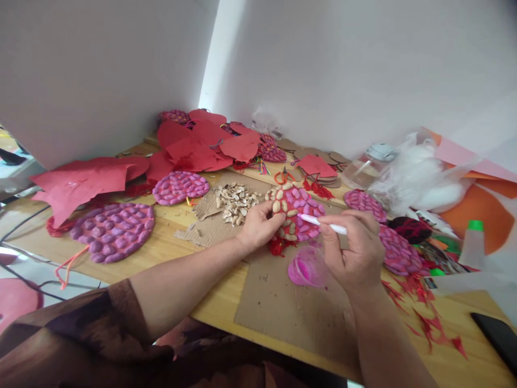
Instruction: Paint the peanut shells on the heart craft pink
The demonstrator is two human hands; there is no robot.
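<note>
My left hand [262, 223] grips the left edge of a red disc covered in peanut shells [309, 207], tilted above the cardboard. Shells on the disc's right are pink-purple; those on its left are bare tan. In my right hand [355, 250] is a white paintbrush [329, 225], its tip touching the shells near the disc's middle. Just below stands a clear plastic cup [302, 267] with bright pink paint inside. A red tassel [281, 247] hangs under the disc. Loose peanut shells [236, 202] are heaped left of it.
A cardboard sheet [278, 312] lies beneath my hands. Finished purple shell discs [117, 231] rest at left and right. Red paper pieces [202, 143] pile up at the back, near orange-handled scissors [285, 176]. A phone [495, 339] and a green-capped bottle [473, 245] are at right.
</note>
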